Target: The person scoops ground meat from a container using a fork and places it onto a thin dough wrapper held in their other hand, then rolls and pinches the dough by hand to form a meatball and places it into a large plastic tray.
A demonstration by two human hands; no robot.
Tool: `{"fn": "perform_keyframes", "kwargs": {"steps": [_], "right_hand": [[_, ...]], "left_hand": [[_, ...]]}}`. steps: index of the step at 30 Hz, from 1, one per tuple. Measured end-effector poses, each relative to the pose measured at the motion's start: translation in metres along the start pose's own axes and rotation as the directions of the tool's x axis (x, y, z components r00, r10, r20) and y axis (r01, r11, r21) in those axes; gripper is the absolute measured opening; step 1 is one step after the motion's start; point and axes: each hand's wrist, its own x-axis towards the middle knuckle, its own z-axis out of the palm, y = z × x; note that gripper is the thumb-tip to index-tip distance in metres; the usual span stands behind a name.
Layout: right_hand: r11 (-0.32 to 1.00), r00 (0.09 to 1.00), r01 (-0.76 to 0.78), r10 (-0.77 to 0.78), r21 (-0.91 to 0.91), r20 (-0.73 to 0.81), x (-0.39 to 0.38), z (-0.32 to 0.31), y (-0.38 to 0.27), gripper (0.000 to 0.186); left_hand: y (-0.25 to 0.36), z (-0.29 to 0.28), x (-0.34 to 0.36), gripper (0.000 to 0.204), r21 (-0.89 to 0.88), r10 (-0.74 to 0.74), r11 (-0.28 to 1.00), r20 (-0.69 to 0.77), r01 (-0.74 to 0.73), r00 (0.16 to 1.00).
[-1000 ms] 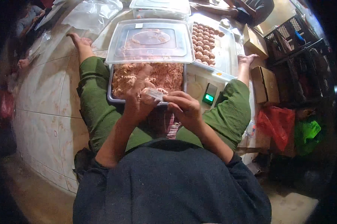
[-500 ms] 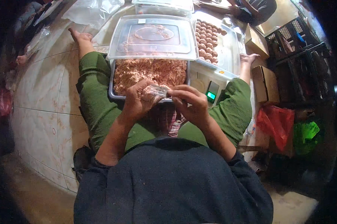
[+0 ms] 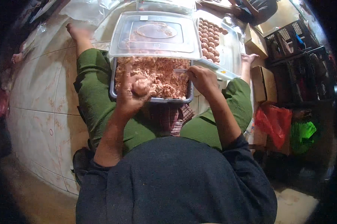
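My left hand is palm up above the near left part of a dark tub, holding a round pinkish-brown ball of ground mixture on the palm. Its fingers reach forward, partly blurred. In my right hand, pinched between thumb and fingers, is a small clear plastic spoon at the tub's right side. Its tip is over the shredded, meat-like mixture that fills the tub. A translucent lid covers the far part of the tub.
To the far right, a clear container holds rows of similar balls. Cardboard boxes, black crates and red and green plastic bags stand along the right. Another person's arm shows at the top.
My hands have moved apart. The ball now shows rounded on my left palm, and my right hand has shifted right and forward with the spoon. My right forearm now hides the small scale.
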Motion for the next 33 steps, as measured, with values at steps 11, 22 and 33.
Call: {"fn": "perform_keyframes", "kwargs": {"steps": [11,22,33], "right_hand": [[0.949,0.911,0.137,-0.009,-0.285,0.412,0.035,0.044,-0.015,0.016],[0.617,0.958,-0.252,0.05,0.745,0.283,-0.003,-0.023,-0.006,0.015],[0.843,0.95,0.299,-0.305,0.447,-0.059,-0.02,-0.083,-0.065,0.011]], "left_hand": [[0.003,-0.004,-0.004,0.087,0.094,0.025,0.995,-0.066,-0.019,0.998],[0.006,0.014,0.0,0.065,0.215,0.072,0.974,-0.029,-0.064,0.997],[0.027,0.03,-0.002,0.023,0.166,0.084,0.981,0.112,-0.103,0.99]]}}
